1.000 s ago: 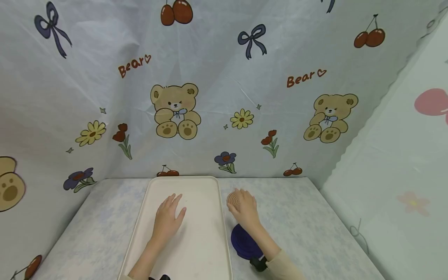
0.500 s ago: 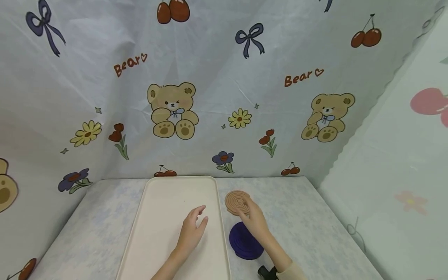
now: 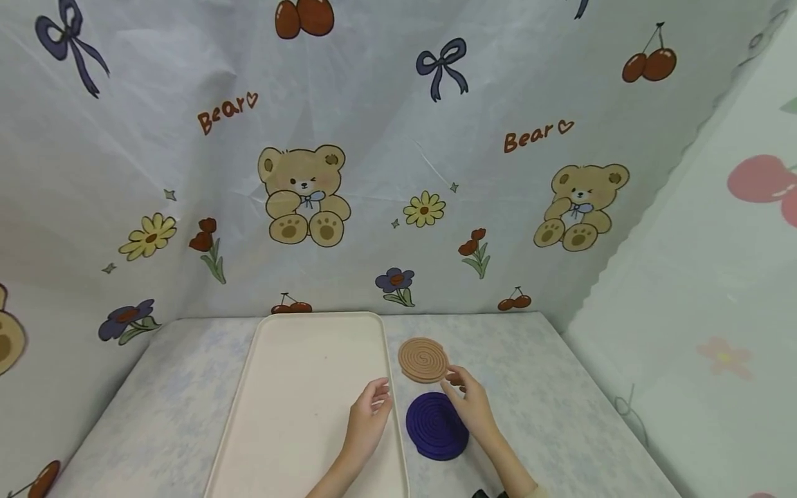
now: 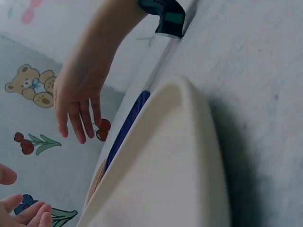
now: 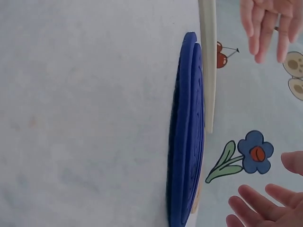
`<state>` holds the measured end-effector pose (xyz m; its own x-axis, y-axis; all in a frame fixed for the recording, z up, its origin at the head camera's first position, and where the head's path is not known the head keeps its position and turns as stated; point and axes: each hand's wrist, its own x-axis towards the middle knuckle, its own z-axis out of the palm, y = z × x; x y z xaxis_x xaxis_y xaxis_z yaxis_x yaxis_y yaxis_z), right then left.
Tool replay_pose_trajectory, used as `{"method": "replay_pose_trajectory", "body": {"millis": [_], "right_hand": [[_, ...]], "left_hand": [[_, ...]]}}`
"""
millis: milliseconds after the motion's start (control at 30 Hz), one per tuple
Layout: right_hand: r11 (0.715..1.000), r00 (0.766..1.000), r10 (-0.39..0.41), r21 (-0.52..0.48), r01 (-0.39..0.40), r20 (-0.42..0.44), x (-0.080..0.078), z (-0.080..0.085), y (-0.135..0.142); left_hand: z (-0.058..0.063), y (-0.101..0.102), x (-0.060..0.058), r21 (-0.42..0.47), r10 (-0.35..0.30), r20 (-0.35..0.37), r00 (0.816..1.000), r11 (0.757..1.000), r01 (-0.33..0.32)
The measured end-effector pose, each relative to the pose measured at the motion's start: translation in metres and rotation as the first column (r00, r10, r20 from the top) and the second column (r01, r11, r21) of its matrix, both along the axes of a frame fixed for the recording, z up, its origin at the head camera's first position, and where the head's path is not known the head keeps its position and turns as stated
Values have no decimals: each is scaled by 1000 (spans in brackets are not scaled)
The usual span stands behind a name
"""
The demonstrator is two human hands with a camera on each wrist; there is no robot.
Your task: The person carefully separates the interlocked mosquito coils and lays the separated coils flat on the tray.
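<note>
A tan flat round coil (image 3: 423, 360) lies on the table right of the tray, its spiral facing up. Nearer the person lies a larger dark blue flat round coil (image 3: 436, 427); from the side, in the right wrist view, the blue coil (image 5: 187, 137) looks layered. My right hand (image 3: 471, 403) hovers at the upper right of the blue coil, fingers loosely bent and holding nothing. Above the tray's right rim is my left hand (image 3: 369, 418), relaxed and holding nothing, left of the blue coil. What the coils are made of, I cannot tell.
A cream rectangular tray (image 3: 299, 387) with a raised rim covers the table's left middle. Marbled pale table surface (image 3: 535, 401) extends to the right. A printed curtain (image 3: 373, 138) hangs behind, and a white one (image 3: 703, 290) on the right.
My right hand has come off the tan coil and drawn back toward the person, beside the blue coil. My left hand has moved right across the tray to its right rim.
</note>
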<state>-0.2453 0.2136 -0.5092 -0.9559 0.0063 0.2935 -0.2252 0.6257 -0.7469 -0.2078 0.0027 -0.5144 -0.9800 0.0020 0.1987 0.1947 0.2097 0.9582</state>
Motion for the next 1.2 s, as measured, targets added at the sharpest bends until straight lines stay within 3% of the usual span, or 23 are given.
{"method": "replay_pose_trajectory", "body": {"millis": [133, 300, 567, 867, 1067, 1200], "right_hand": [[999, 1000, -5, -50, 6, 19, 1, -7, 6], [994, 1000, 1, -111, 2, 28, 5, -18, 13], [986, 998, 16, -168, -5, 59, 11, -28, 18], [983, 995, -43, -175, 57, 84, 15, -36, 25], [985, 997, -66, -159, 73, 51, 20, -34, 26], [984, 993, -113, -133, 118, 46, 22, -31, 25]], "left_hand": [[-7, 14, 5, 41, -8, 31, 999, 999, 7], [-17, 30, 15, 60, -96, 49, 994, 994, 93], [-24, 45, 31, 68, -207, -11, 978, 976, 207], [-22, 57, 44, -13, -225, 90, 970, 974, 228], [-20, 62, 46, 138, -212, 175, 961, 972, 189], [-21, 63, 46, 191, -195, 190, 962, 969, 159]]}}
